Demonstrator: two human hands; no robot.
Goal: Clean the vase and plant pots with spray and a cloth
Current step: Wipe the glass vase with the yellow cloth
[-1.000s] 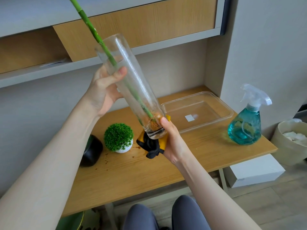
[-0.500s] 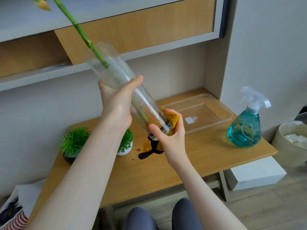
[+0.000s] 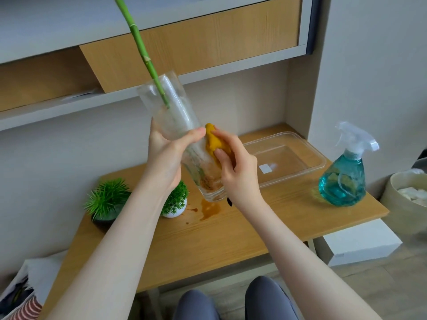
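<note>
At the left of the desk [image 3: 231,245] stand two small plant pots, a dark one with spiky green leaves [image 3: 105,204] and, just beside it, a white one with a round green ball of leaves [image 3: 173,204]; neither is being touched, and I judge both are yet to be wiped. A brown spill [image 3: 209,209] lies on the desk near the white pot. Above them the left hand [image 3: 165,155] grips the glass vase [image 3: 178,139] around its middle, fingers behind and thumb across the front. The vase is held in the air over the desk, tilted: its long axis runs from the open mouth at upper left down to the thick base at lower right, the base hanging just above the spill. A green stalk [image 3: 141,49] sticks out of the mouth and runs on up and left out of view. The right hand [image 3: 238,172] presses a bunched yellow cloth [image 3: 213,144] against the vase's right side, fingers curled round it. Wiping the vase looks under way, not done, as brownish dirt shows inside near the base. Further right lie a clear plastic tray [image 3: 309,146] and a spray bottle [image 3: 344,179] of blue liquid, standing upright and well apart from both hands.
</note>
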